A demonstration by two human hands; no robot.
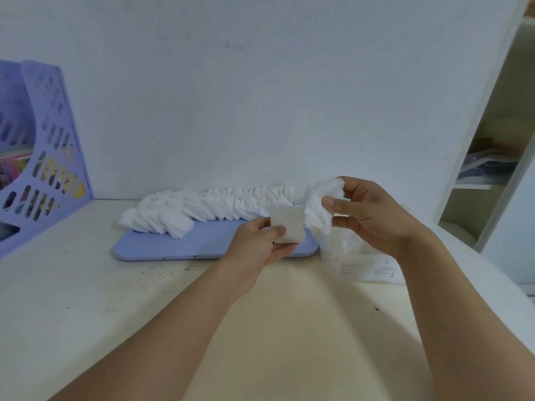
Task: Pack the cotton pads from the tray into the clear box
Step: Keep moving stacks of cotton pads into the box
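Both forearms reach over the bench [86, 285]: left hand [260, 244] pinches one cotton pad [288, 224], right hand [373, 215] grasps a fanned stack [318, 206] above the clear box [341, 247]; more pads [208, 206] line the blue tray [173, 247].

Pale blue-white wall [260, 96] rising behind a scuffed cream desk [86, 299], lilac file rack [55, 146] at the desk's left, open shelving [492, 157] at its right

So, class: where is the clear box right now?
The clear box stands on the desk, right of the blue tray, below the right hand and partly hidden by it.
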